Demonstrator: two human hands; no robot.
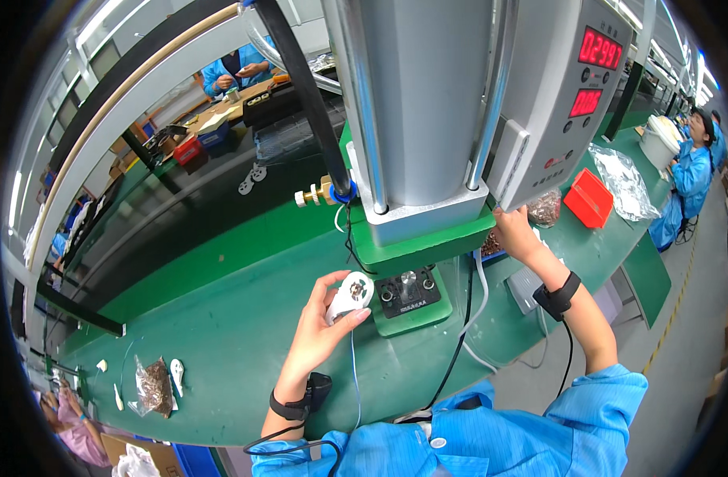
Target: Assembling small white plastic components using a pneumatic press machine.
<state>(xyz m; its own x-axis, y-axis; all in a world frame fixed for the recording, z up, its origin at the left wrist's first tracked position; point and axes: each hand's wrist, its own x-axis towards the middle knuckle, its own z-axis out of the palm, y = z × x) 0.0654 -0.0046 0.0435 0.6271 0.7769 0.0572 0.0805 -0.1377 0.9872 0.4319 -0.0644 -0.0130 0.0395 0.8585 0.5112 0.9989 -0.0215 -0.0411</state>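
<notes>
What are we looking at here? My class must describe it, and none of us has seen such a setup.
This single picture comes from a fisheye camera worn on a person's head, looking down, so straight edges bend. There is no robot; the person works bare-handed. The left hand holds a white rounded part, with a thin cord hanging below it. The right hand reaches to the lower edge of a display box; its fingertips are partly hidden. The tall machine, probably a press, stands over a black fixture. On the green bench lie a bag of small brownish pieces, loose white pieces and a red bin.
</notes>
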